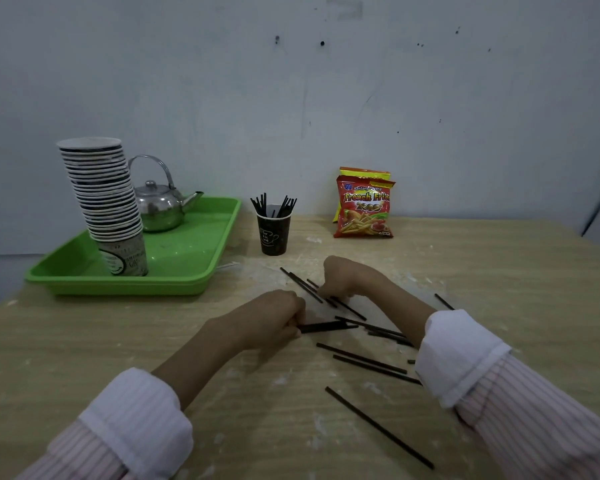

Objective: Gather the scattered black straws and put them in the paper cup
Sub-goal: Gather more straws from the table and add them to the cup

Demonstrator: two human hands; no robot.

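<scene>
Head view: on the pale wooden bench [84, 341], nearer the person than the black paper cup [273, 237], the left hand [274, 317] clenches a bundle of thin black straws [326, 326]. The right hand [343, 277] curls down onto loose straws [302, 285], grip unclear. Ends likely need squaring before lifting.

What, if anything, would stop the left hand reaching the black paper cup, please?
Likely yes, nothing: only bare table lies between the left hand, gripping a straw bundle, and the paper cup.
</scene>
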